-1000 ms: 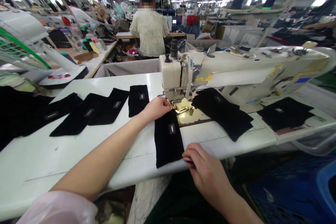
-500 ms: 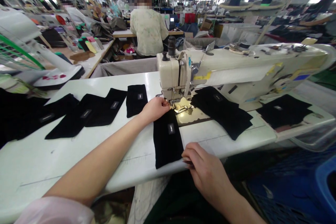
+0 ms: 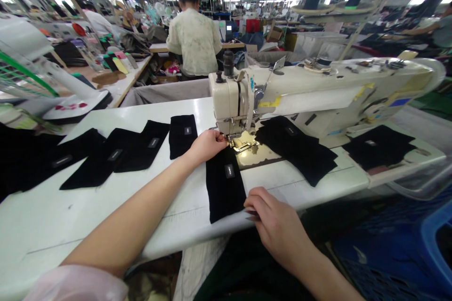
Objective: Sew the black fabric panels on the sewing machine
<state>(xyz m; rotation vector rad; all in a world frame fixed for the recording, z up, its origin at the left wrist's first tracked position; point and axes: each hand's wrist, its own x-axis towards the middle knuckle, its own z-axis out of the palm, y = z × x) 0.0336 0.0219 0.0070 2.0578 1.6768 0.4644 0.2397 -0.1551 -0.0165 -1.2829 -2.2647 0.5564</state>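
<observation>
A black fabric piece (image 3: 224,193) with a small dark label lies lengthwise under the presser foot of the sewing machine (image 3: 231,103), its near end at the table edge. At its far end, left of the needle, my left hand (image 3: 209,145) pinches the cloth with closed fingers. My right hand (image 3: 273,218) is closed at the piece's near right edge, fingertips on the cloth. A small dark pointed thing shows between its fingers; I cannot make out its kind. Another labelled black piece (image 3: 182,143) lies flat just left of my left hand.
More labelled black pieces (image 3: 116,155) spread over the white table (image 3: 169,225) at left. A black stack (image 3: 296,146) lies right of the needle, another (image 3: 377,148) at far right. A blue basket (image 3: 395,249) stands low right. Beyond the machine a person (image 3: 194,40) faces away.
The view has shifted slightly. Both hands keep their grip and the black fabric piece stays almost where it was under the presser foot. The person ahead leans a little left.
</observation>
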